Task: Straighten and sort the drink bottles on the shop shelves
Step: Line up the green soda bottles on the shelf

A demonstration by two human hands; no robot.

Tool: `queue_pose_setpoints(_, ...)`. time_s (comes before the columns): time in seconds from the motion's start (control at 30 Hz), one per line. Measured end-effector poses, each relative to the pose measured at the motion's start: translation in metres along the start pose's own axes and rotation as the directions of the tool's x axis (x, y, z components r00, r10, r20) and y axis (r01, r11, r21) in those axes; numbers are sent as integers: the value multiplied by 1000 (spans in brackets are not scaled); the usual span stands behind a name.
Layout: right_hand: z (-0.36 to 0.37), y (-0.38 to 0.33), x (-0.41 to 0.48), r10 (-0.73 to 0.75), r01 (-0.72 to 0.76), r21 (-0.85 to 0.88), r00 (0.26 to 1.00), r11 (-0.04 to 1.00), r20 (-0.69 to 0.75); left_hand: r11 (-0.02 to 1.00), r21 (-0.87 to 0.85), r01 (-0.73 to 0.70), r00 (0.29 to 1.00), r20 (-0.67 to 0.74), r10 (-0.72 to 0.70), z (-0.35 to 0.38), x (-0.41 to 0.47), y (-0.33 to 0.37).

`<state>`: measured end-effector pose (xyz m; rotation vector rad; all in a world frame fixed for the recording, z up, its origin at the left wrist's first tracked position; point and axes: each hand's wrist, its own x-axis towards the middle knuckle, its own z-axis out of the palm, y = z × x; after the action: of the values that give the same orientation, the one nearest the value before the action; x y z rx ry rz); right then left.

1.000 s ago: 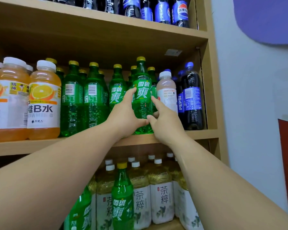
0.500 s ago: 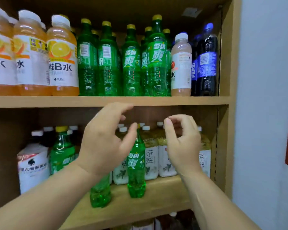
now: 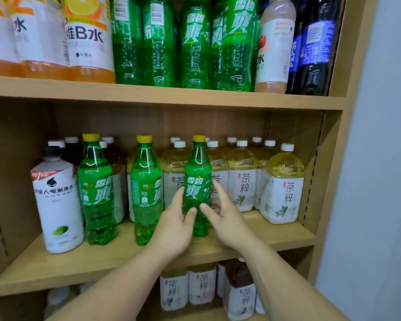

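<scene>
A wooden shelf unit (image 3: 162, 96) fills the frame. On its middle board, centre frame, a green Sprite bottle (image 3: 198, 181) stands upright just before the white-capped tea bottles (image 3: 242, 179). The left hand (image 3: 174, 225) and right hand (image 3: 225, 218) flank it, fingers straight and spread, gripping nothing. Whether they touch it is unclear.

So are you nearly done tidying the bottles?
Not nearly. Looks done: the green row on the upper shelf stands together. In hand: the left hand and right hand flank a green bottle in front of the teas, fingers open, not gripping yet. Left: two more green ones to its left, among other drinks, and maybe the pale bottle up top.
</scene>
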<state>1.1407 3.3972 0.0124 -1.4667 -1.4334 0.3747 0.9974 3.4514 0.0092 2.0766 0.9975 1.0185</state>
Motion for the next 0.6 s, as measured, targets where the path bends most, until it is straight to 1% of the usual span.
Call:
queue_pose_setpoints(0.07, 2, 2, -1, -4, 4, 28, 1000, 1000, -5, 997, -78, -11, 1000, -2, 11, 0, 1, 0)
queue_pose_setpoints(0.17, 1, 4, -5, -7, 10, 77, 999, 997, -35, 991, -124, -46, 999, -26, 44, -2, 3, -2)
queue_pose_setpoints(0.23, -2, 4, -7, 1, 3, 85, 999, 996, -50, 986, -158, -52, 999, -15, 50, -4, 3, -5)
queue_pose_setpoints(0.33, -5, -2, -15, -35, 37, 41, 998, 998, -50, 989, -132, -63, 998, -13, 62, -7, -3, -2)
queue_pose_setpoints(0.4, -9, -11, -19, -66, 67, 10, 996, 998, -57, 986, -112, -124, 992, -35, 121, -9, -9, 7)
queue_pose_setpoints(0.47, -17, -27, -23, -108, 109, 17, 992, 994, -69, 971, -128, -203, 978, -78, 194, -16, -15, 21)
queue_pose_setpoints(0.6, -43, -72, -34, -262, 265, 5, 958, 964, -111, 927, -122, -356, 930, -146, 338, -42, -26, 61)
